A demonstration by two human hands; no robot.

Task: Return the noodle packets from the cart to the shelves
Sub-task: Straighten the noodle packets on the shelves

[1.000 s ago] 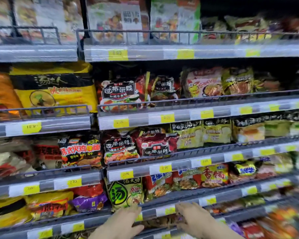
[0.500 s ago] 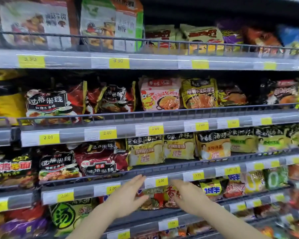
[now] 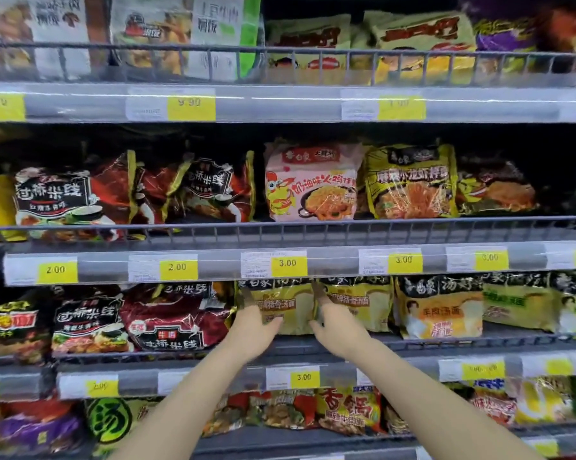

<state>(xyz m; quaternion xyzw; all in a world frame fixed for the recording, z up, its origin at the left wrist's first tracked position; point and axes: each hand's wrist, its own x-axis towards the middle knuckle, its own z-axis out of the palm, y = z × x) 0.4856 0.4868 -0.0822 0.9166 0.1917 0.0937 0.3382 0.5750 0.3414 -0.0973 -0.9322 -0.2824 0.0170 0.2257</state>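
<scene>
1. Shelving (image 3: 286, 234) filled the whole view: several tiers with wire front rails and yellow price tags (image 3: 288, 263), noodle packets standing on every tier. No cart was in view.

2. Third tier from the top: a row of yellow packets stood upright, faces to the aisle. The yellow noodle packet (image 3: 288, 308) between the two hands stood with its long axis vertical, its top edge tucked under the price strip above and its printed front facing outward.

3. Left hand (image 3: 253, 330) lay against the packet's left edge, fingers stretched along it, thumb reaching to the lower front. Right hand (image 3: 334, 327) lay at the packet's right edge, one finger pointing up along the seam. The fingers looked extended rather than curled; whether they were squeezing the packet or only touching it, I could not tell. Motion blur hid the fingertips.

4. Judgement: the step in hand was seating this packet in its row on the shelf, bracketed from both sides.

5. Judgement: the next move calls for nudging the packet back until it is flush with its neighbours and stands on its own behind the rail, then letting go and turning to the cart for another.
</scene>
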